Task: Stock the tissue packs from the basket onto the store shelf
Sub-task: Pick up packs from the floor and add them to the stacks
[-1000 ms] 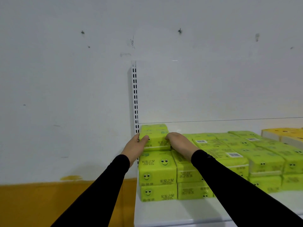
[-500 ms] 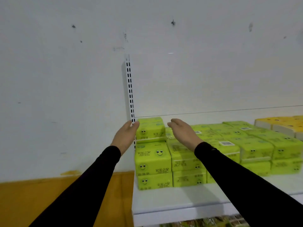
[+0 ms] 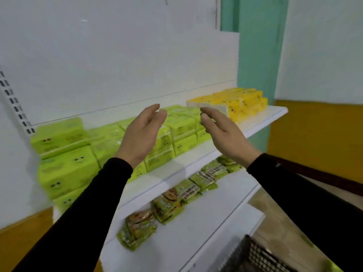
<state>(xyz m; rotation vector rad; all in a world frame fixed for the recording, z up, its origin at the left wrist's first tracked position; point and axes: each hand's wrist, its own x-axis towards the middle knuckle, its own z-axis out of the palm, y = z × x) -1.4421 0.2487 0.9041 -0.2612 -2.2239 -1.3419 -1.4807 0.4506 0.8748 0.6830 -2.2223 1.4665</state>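
My left hand and right hand hang apart, raised, palms facing, fingers loosely curled, holding nothing; green tissue packs sit behind my left.

Left grip, right grip raised, empty.

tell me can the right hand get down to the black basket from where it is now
Probably yes. The right hand is empty, fingers loosely open, raised in front of the upper shelf. The black basket sits low at the person's right, beside the lower shelf, and nothing shows between hand and basket. Its contents are mostly out of frame.
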